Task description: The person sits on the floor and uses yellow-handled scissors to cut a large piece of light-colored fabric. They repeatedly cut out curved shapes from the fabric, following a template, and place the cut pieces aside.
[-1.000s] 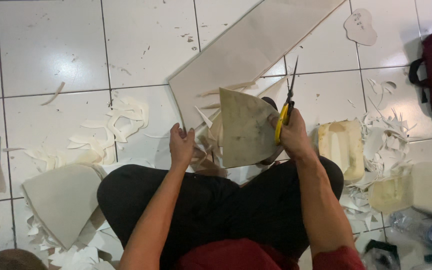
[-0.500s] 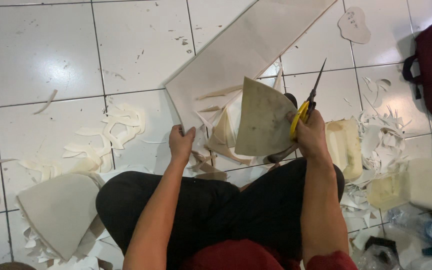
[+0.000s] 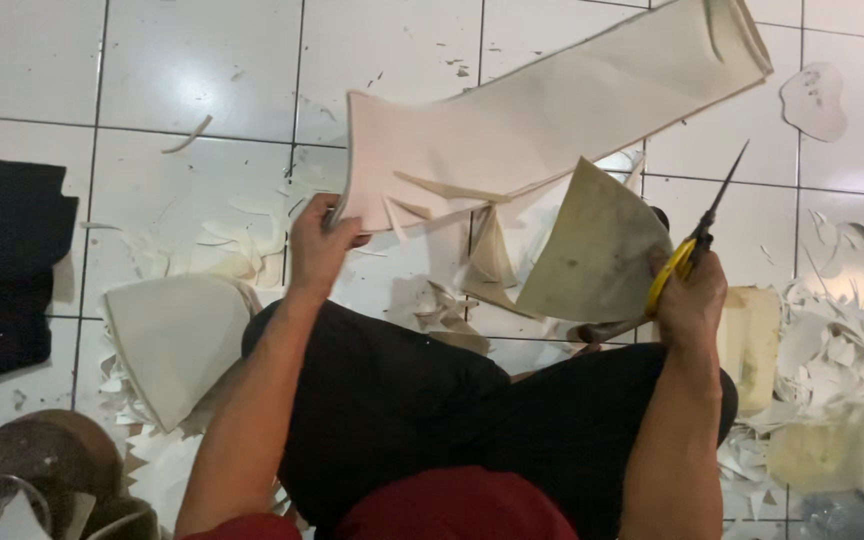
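Head view: I see my left hand (image 3: 317, 245) pinching the long pale sheet's (image 3: 552, 120) near corner; just right of that sheet, my right hand (image 3: 690, 300) grips yellow-handled scissors (image 3: 697, 245) and a cut piece (image 3: 597, 255)

Long cream sheet (image 3: 552, 120) lifted off floor; curved cut piece (image 3: 597, 255); yellow-handled scissors (image 3: 697, 240).

long sheet (image 3: 552, 120) lying far, centre — cut piece (image 3: 597, 255) sitting right of left hand (image 3: 317, 245) | scissors (image 3: 697, 240) far right | scraps (image 3: 822, 350) lying right
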